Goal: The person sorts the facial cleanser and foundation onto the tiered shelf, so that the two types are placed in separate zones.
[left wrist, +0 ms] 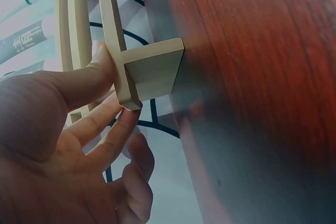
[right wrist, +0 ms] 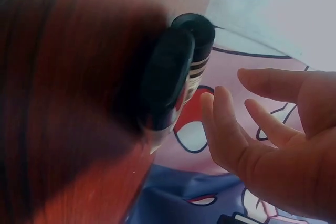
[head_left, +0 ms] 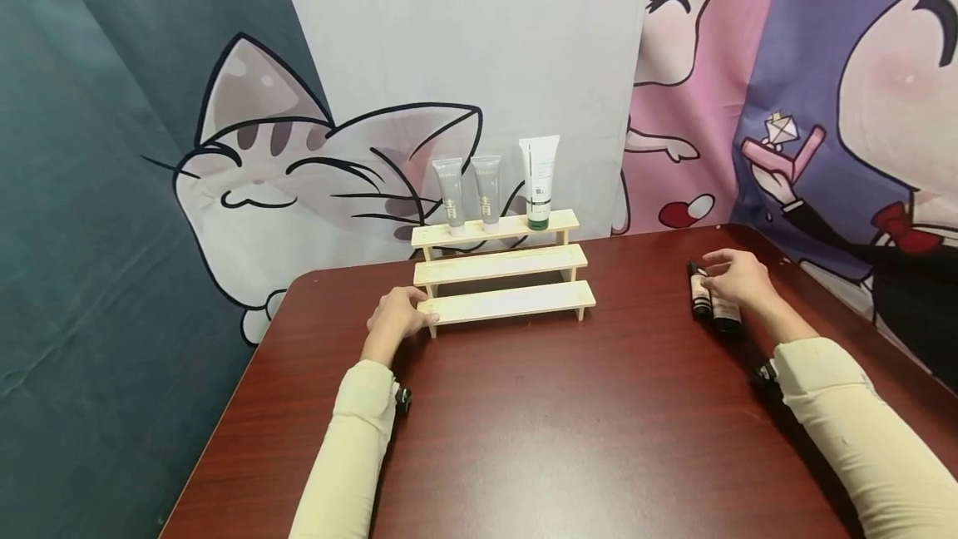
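Observation:
My left hand (head_left: 394,316) grips the left end of a three-step wooden display rack (head_left: 509,304) at its lowest step. In the left wrist view the thumb lies on the step's upper face, with fingertips at its underside and end near the leg (left wrist: 156,66). My right hand (head_left: 737,279) hovers over two black-ended cosmetic containers at the right of the table: a slim one (head_left: 699,296) and a wider one (head_left: 726,314), lying side by side. In the right wrist view its fingers are spread and apart from the wider container's black end (right wrist: 168,72).
Two grey tubes (head_left: 451,194) (head_left: 488,192) and a white tube with a green cap (head_left: 540,181) stand on the rack's top step. Behind the reddish-brown table (head_left: 539,414) hangs a cartoon-printed cloth (head_left: 569,48).

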`<action>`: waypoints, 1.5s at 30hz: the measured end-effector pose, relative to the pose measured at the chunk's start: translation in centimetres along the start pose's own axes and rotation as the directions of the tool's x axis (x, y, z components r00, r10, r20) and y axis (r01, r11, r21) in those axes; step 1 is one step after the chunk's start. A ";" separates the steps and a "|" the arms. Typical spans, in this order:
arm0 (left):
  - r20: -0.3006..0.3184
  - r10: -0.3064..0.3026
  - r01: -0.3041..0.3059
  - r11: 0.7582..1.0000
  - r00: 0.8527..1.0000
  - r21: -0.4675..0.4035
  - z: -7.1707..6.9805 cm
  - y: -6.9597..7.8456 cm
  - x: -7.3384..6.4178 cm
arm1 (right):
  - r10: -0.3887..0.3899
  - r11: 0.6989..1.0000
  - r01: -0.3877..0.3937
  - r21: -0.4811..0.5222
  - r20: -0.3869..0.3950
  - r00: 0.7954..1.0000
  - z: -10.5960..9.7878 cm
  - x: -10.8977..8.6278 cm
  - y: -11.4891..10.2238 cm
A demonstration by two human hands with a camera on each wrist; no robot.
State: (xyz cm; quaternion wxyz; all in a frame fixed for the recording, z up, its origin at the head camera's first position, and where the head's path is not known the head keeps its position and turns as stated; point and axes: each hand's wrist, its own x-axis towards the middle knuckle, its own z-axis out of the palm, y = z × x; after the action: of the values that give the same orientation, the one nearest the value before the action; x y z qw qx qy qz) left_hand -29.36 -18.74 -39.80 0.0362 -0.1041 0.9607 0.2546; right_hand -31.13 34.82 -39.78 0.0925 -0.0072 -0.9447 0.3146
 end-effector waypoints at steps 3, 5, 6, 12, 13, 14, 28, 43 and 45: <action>0.001 -0.004 0.004 1.000 1.000 0.002 0.0 0.0 -0.1 | -0.001 1.000 0.002 -0.009 0.014 1.000 0.0 0.0 0.4; 0.002 -0.001 0.001 1.000 1.000 0.001 0.0 0.0 -0.1 | -0.006 1.000 0.007 -0.019 0.019 1.000 0.1 0.0 0.7; 0.001 0.000 0.000 1.000 1.000 0.000 -0.1 0.0 -0.1 | -0.009 1.000 0.010 -0.028 0.021 1.000 0.1 0.0 0.8; 0.002 0.004 -0.004 1.000 1.000 0.001 -0.2 0.0 0.0 | -0.011 0.999 0.013 -0.036 0.040 0.999 0.5 0.0 1.0; 0.004 0.002 -0.002 1.000 1.000 0.004 -0.1 0.0 -0.1 | -0.015 0.999 0.017 -0.041 0.046 0.999 0.6 0.0 0.9; 0.006 0.002 -0.002 1.000 1.000 0.008 -0.1 -0.1 -0.1 | -0.018 0.999 0.020 -0.045 0.052 0.999 0.6 0.0 0.8; -0.003 -0.005 0.005 1.000 1.000 0.006 0.1 0.0 -0.1 | -0.024 0.999 0.028 -0.037 0.093 0.995 1.4 0.6 0.3; -0.001 0.000 0.000 1.000 1.000 -0.004 0.0 0.0 0.1 | 0.001 0.997 -0.014 0.071 0.177 0.984 2.2 1.3 0.4; -0.004 0.000 0.000 1.000 1.000 -0.008 -0.1 0.0 0.1 | 0.003 0.997 -0.016 0.071 0.189 0.982 2.3 1.4 0.2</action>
State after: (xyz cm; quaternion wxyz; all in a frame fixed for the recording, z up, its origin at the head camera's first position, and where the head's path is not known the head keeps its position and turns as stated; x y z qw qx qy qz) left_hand -29.43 -18.79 -39.72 0.0341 -0.1050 0.9598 0.2581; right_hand -32.91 33.72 -41.50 0.0012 0.0215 -0.9371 0.3484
